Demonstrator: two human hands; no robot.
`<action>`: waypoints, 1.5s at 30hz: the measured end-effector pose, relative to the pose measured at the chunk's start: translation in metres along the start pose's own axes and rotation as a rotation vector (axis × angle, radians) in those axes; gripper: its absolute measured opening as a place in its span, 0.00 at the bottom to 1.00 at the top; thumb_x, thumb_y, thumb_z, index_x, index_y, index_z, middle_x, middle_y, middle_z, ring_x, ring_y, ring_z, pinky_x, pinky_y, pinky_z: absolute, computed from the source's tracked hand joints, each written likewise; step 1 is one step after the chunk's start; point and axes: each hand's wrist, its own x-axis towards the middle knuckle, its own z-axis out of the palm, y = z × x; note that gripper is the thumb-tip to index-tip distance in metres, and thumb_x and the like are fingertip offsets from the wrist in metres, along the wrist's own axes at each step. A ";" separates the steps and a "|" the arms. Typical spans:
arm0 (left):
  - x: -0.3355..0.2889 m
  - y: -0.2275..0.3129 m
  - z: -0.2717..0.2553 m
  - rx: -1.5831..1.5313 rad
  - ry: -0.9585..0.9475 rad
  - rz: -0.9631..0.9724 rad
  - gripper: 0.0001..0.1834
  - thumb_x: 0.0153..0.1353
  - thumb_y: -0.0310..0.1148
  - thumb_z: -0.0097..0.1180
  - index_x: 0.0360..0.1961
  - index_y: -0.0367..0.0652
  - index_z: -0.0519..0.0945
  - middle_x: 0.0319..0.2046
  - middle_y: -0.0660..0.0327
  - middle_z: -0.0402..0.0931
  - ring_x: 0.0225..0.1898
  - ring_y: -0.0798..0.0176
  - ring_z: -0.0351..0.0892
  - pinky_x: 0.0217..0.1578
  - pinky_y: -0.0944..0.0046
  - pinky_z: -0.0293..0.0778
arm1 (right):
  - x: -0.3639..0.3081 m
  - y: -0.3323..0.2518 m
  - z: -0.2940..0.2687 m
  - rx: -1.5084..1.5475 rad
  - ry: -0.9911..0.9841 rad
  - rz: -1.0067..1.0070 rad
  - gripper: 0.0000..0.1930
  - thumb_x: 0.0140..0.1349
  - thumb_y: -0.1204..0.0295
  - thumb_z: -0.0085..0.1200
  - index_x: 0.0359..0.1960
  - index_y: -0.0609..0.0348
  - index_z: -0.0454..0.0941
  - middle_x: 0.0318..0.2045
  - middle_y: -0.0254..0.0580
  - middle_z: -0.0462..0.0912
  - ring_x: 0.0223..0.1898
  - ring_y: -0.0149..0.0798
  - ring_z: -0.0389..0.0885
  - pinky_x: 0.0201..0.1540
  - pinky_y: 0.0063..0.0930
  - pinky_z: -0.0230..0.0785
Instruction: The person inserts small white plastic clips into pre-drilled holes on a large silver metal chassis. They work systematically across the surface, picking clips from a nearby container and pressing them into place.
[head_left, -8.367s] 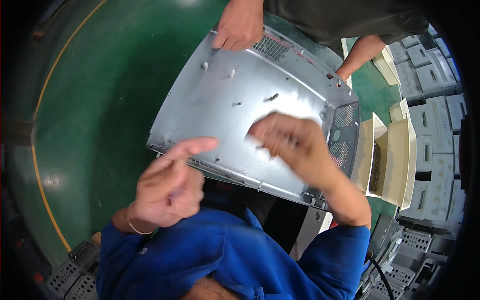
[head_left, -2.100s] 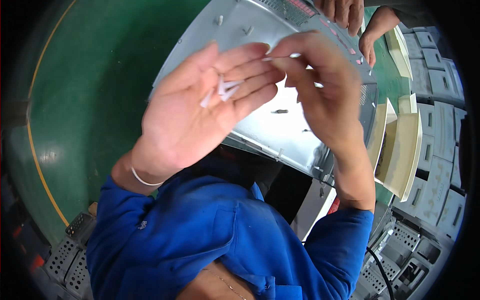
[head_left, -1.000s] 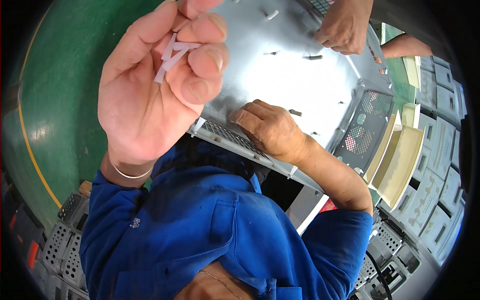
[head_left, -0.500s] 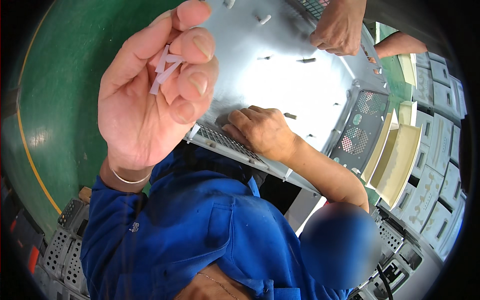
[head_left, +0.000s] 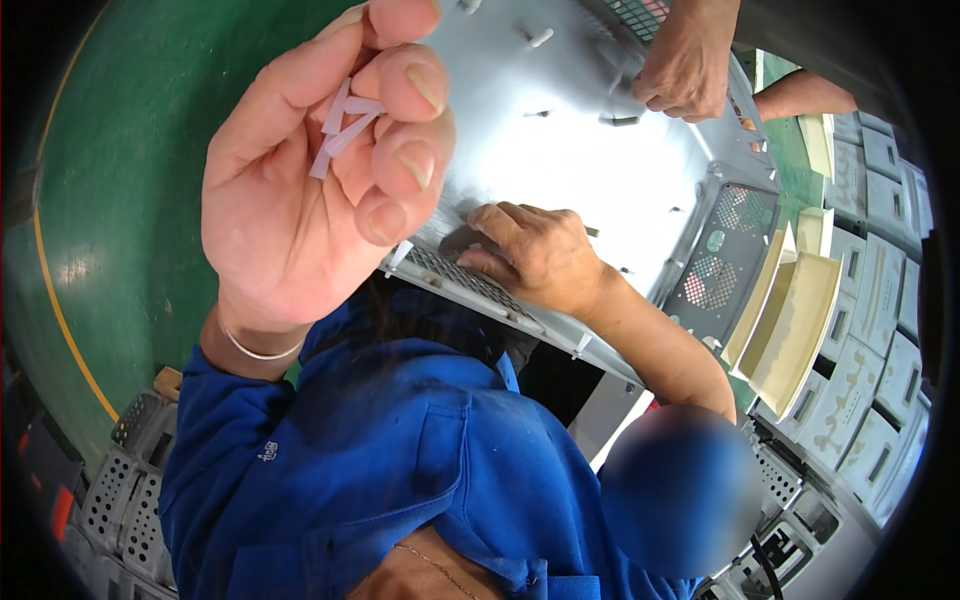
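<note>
My left hand (head_left: 320, 180) is raised palm up over the left end of a grey metal chassis panel (head_left: 570, 170). Its fingers curl over several small whitish translucent strips (head_left: 345, 140), which lie between the fingertips and the palm. At the panel's near edge, my right hand (head_left: 545, 255) is bent down with fingers and thumb drawn in beside a perforated mesh strip (head_left: 465, 280). Whatever its fingertips may hold is hidden. Small white sleeve-like pieces, such as the one at the near rim (head_left: 400, 254), stick up from the panel.
Another person's closed hand (head_left: 690, 75) works at the panel's far right, with a second forearm (head_left: 805, 95) beyond. Cream-coloured trays (head_left: 795, 330) and stacked grey metal parts (head_left: 850, 400) stand to the right. Perforated metal parts (head_left: 125, 500) sit at lower left on green floor.
My left hand has shifted slightly right and up with the strips still in it. My right hand has moved a little right and its fingertips have lifted. The other person's hand moved slightly right.
</note>
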 end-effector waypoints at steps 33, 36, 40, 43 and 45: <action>-0.004 -0.010 0.005 0.043 0.059 0.029 0.12 0.62 0.29 0.28 0.38 0.36 0.64 0.11 0.64 0.58 0.10 0.72 0.54 0.10 0.73 0.55 | 0.099 0.041 -0.050 -0.277 -0.192 0.392 0.29 0.46 0.74 0.40 0.55 0.42 0.58 0.36 0.43 0.76 0.38 0.41 0.75 0.39 0.35 0.66; -0.005 -0.008 0.002 0.059 0.018 0.029 0.11 0.62 0.29 0.26 0.37 0.37 0.62 0.12 0.63 0.58 0.11 0.70 0.55 0.12 0.72 0.56 | 0.094 0.042 -0.061 -0.312 -0.309 0.411 0.31 0.46 0.75 0.39 0.56 0.38 0.57 0.40 0.39 0.74 0.41 0.39 0.74 0.40 0.33 0.66; -0.005 -0.009 0.001 0.070 -0.046 0.034 0.11 0.62 0.29 0.25 0.38 0.37 0.61 0.13 0.63 0.57 0.12 0.69 0.55 0.13 0.72 0.56 | 0.082 0.041 -0.081 -0.283 -0.474 0.528 0.32 0.45 0.78 0.39 0.56 0.37 0.56 0.38 0.39 0.75 0.38 0.36 0.74 0.35 0.30 0.67; -0.004 -0.012 0.001 0.085 -0.072 0.037 0.12 0.62 0.29 0.24 0.39 0.36 0.62 0.13 0.63 0.57 0.12 0.70 0.55 0.13 0.72 0.55 | 0.072 0.045 -0.085 -0.253 -0.547 0.645 0.33 0.44 0.80 0.37 0.56 0.38 0.56 0.34 0.39 0.75 0.34 0.34 0.75 0.32 0.28 0.66; -0.004 -0.014 0.002 0.097 -0.077 0.034 0.12 0.62 0.29 0.25 0.39 0.36 0.62 0.13 0.63 0.57 0.11 0.70 0.55 0.12 0.72 0.54 | 0.062 0.046 -0.087 -0.237 -0.538 0.704 0.33 0.43 0.81 0.37 0.56 0.40 0.56 0.31 0.39 0.75 0.32 0.33 0.76 0.31 0.27 0.66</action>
